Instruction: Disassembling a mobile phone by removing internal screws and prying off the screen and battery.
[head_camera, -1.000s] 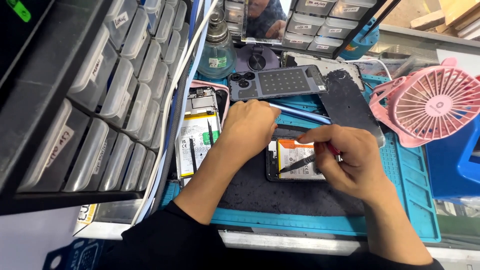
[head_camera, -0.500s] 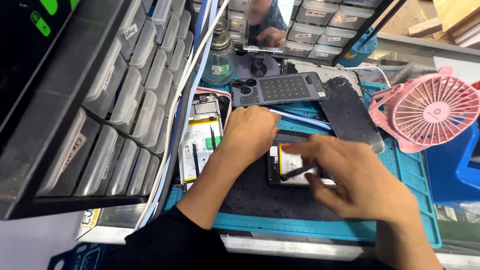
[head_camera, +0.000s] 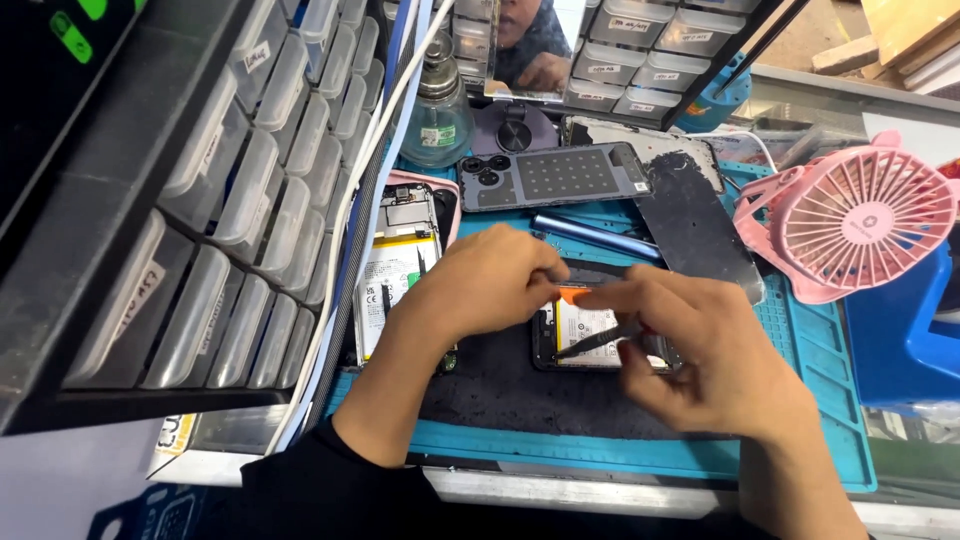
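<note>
Since the frame half a second earlier, the right hand (head_camera: 715, 365) had drawn a little nearer and rightward, uncovering more of the small opened phone (head_camera: 590, 335), and the thin dark tool (head_camera: 598, 340) now lay flatter across the phone's pale battery. The left hand (head_camera: 490, 280) had hardly shifted.

The small opened phone lay on the dark mat (head_camera: 500, 385), just right of the middle of the blue work mat (head_camera: 800, 330). The left hand rested on the phone's far left corner, fingers curled, its fingertips pinching at a small orange tab (head_camera: 574, 295). The right hand grasped the tool between thumb and fingers, its tip pointing left over the battery.

Left of the left hand lay a second opened phone (head_camera: 400, 270) in a pink-edged frame. Farther off sat a grey back cover (head_camera: 560, 175) with camera holes, a blue stylus-like rod (head_camera: 595, 235) and a dark panel (head_camera: 695, 225). A pink fan (head_camera: 860, 215) stood at the right, and a rack of clear drawers (head_camera: 230, 210) rose along the left.
</note>
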